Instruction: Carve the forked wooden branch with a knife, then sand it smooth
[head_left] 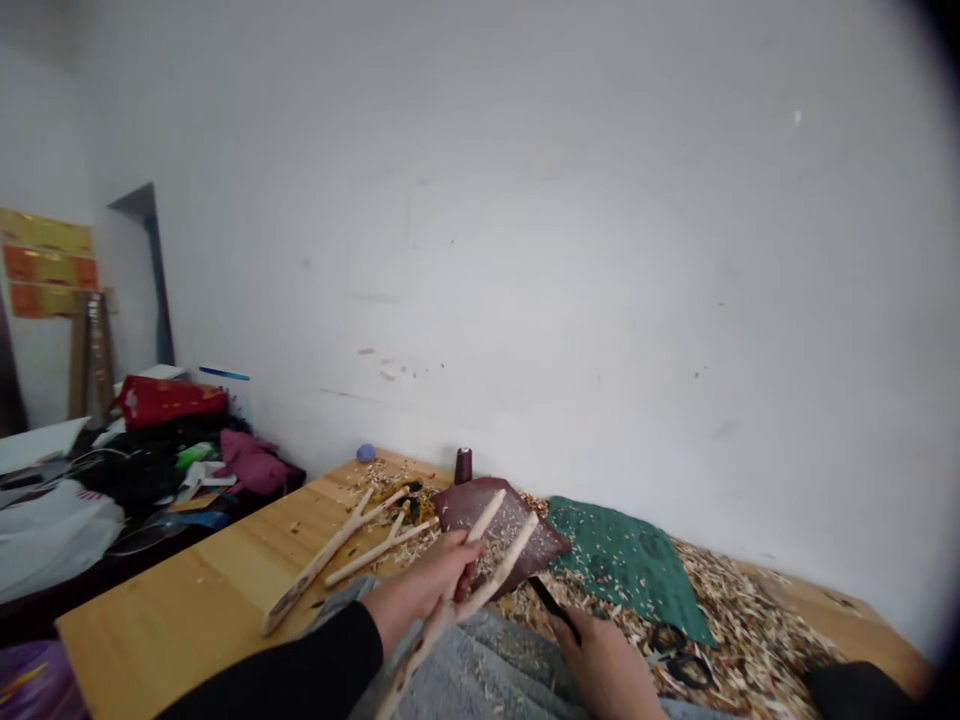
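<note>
My left hand is closed round a peeled, forked wooden stick, near where its two prongs part. The prongs point up and to the right, over a dark red cloth sprinkled with shavings. In my right hand is a dark-handled tool, its far end close to the stick's right prong; the blade cannot be made out. Two more forked sticks lie on the wooden table to the left, a larger one and a smaller one. Grey cloth lies beneath my hands.
Wood shavings cover the table's right side, with black-handled scissors and a green cloth. A dark thread spool stands by the wall; a blue-purple object sits at the table's back corner. Bags and clothes are piled left.
</note>
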